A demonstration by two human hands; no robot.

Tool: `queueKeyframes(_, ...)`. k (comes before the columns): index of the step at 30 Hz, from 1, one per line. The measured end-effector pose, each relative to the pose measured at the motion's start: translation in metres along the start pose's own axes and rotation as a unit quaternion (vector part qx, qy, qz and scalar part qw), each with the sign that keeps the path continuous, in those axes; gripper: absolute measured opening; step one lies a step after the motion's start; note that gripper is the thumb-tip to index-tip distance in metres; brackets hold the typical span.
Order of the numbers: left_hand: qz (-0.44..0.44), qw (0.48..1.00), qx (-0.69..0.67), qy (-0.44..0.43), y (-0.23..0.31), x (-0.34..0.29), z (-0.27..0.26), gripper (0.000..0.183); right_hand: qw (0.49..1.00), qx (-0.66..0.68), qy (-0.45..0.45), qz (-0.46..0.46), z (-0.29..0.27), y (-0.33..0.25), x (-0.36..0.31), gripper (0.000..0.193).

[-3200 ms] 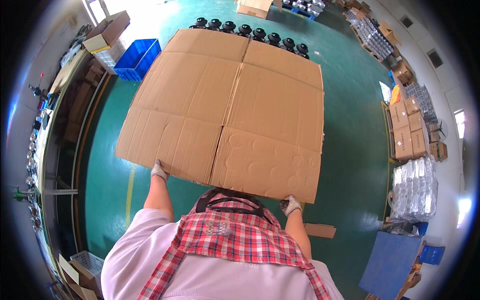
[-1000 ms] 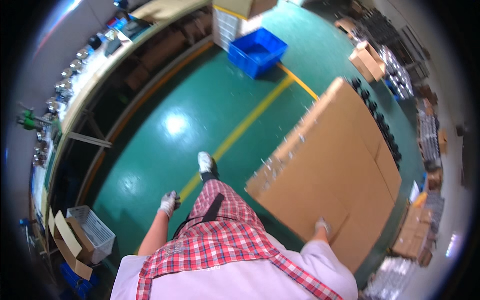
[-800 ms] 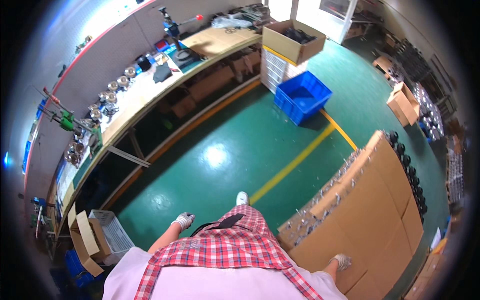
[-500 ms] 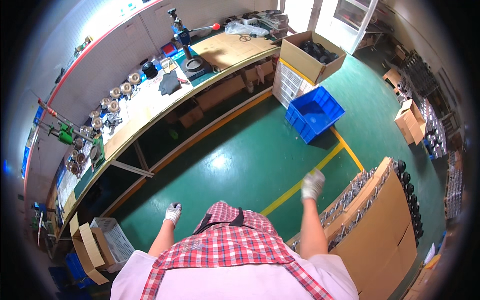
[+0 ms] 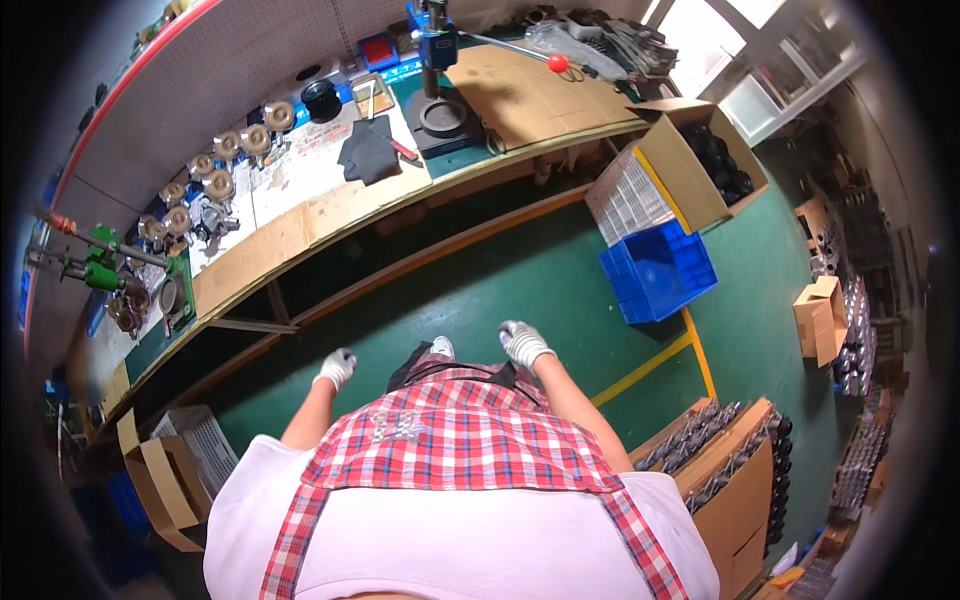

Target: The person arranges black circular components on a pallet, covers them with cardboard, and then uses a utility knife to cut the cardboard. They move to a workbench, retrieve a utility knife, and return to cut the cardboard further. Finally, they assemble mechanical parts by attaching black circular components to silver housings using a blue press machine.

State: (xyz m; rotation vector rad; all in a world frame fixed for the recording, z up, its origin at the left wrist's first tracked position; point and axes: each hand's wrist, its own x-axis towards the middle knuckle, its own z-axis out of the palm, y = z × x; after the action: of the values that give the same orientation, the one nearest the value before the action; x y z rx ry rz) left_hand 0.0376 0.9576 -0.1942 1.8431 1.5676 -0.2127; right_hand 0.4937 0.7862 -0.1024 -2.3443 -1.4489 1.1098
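My left hand (image 5: 340,368), in a white glove with darker fingertips, hangs over the green floor at my left side. Its fingers are curled in, and nothing shows in them. In a matching glove, my right hand (image 5: 523,343) is held out in front of my red checked apron (image 5: 460,455), fingers also curled with no object visible. Neither hand touches anything. Ahead of both runs a long workbench (image 5: 270,245), bearing a blue hand press (image 5: 438,85) with a red-knobbed lever, a dark cloth (image 5: 370,152) and several round metal housings (image 5: 256,139).
A blue plastic bin (image 5: 660,275) stands on the floor, right of the bench, beside a carton of black parts (image 5: 715,165) on a white crate (image 5: 630,200). Cartons of metal parts (image 5: 715,460) are close at my right. An open box (image 5: 165,480) lies at lower left.
My right hand has swung inward from the right to the front of the apron. The view has turned and come nearer to the bench. The stacked cartons now sit lower at right.
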Motion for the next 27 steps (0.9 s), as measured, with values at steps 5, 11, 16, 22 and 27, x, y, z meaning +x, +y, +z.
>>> queueKeyframes(5, -0.043, 0.999, -0.017, 0.018, 0.04, 0.082, -0.06, 0.035, 0.997, 0.066, 0.049, 0.015, -0.061, -0.018, 0.075, 0.04)
queueKeyframes(11, -0.052, 0.992, -0.1, 0.058, 0.084, 0.108, -0.07, 0.034, 0.999, -0.02, -0.01, -0.042, -0.11, -0.073, 0.194, 0.048)
queueKeyframes(16, -0.136, 0.981, -0.13, 0.048, 0.096, 0.047, -0.037, 0.038, 0.996, 0.003, 0.001, -0.086, -0.127, -0.122, 0.301, 0.068)
queueKeyframes(22, -0.257, 0.955, -0.141, -0.038, 0.027, -0.055, 0.049, 0.041, 0.945, 0.302, 0.079, 0.1, -0.197, -0.157, 0.384, 0.085)
queueKeyframes(27, -0.256, 0.952, -0.164, -0.022, 0.083, -0.033, 0.02, 0.042, 0.965, 0.199, 0.073, 0.156, -0.184, -0.063, 0.48, 0.073)
